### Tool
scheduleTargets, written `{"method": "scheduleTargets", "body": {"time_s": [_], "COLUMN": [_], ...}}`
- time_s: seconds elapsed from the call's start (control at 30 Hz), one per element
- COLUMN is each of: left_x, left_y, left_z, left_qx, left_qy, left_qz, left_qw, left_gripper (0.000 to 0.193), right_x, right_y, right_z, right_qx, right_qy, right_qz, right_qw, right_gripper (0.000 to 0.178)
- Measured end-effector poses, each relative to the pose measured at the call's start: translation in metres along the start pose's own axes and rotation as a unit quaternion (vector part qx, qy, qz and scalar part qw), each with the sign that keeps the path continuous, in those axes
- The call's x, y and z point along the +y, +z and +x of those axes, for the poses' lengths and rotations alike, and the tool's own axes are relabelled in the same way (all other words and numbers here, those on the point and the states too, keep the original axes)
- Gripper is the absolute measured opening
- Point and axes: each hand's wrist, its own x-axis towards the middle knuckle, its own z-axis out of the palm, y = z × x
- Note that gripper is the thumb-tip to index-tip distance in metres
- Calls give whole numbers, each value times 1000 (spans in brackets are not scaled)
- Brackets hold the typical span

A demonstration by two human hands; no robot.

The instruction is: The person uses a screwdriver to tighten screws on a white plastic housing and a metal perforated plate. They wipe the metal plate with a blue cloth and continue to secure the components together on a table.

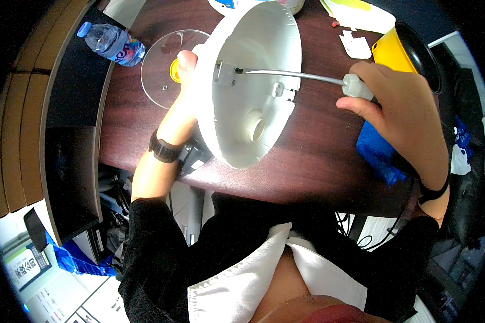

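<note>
A white bowl-shaped plastic shell (pixel 272 48) is tilted on its side above the table, its hollow inside turned to the right. My left hand (pixel 187 81) grips it from behind at the left; the thumb shows, and most fingers are hidden by the shell. In my right hand (pixel 374 91) is a screwdriver (pixel 302 77), the fingers wrapped round its pale handle. Its metal shaft reaches left into the shell. The tip meets a small bracket (pixel 226 74) on the inner wall; whether it sits in a screw is too small to tell. A short round spout (pixel 256 128) stands lower inside.
On the dark wooden table (pixel 323 161) lie a glass lid (pixel 153 70) and a water bottle (pixel 113 44) at the left. To the right are a yellow pot (pixel 390 51), a small white plastic part (pixel 355 45) and a blue cloth (pixel 380 153). Shelving borders the left side.
</note>
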Motion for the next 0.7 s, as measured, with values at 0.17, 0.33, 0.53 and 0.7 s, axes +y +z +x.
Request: {"method": "scheduleTargets", "body": {"time_s": [0.17, 0.33, 0.53, 0.7], "left_x": [-3, -2, 0, 2], "left_y": [1, 3, 3, 4], "left_z": [4, 5, 5, 3], "left_qx": [-3, 0, 6, 14], "left_qy": [-6, -6, -2, 12], "left_qz": [-3, 6, 19, 41], "left_qw": [1000, 1000, 1000, 999], "left_gripper": [87, 86, 85, 85], "right_x": [6, -7, -14, -17], "right_y": [20, 38, 40, 43], "right_z": [-11, -19, -22, -23], "right_qx": [-228, -291, -307, -310], "right_qy": [146, 211, 230, 216], "right_qz": [492, 699, 732, 731], "right_qw": [827, 618, 563, 568], "right_gripper": [33, 44, 47, 47]}}
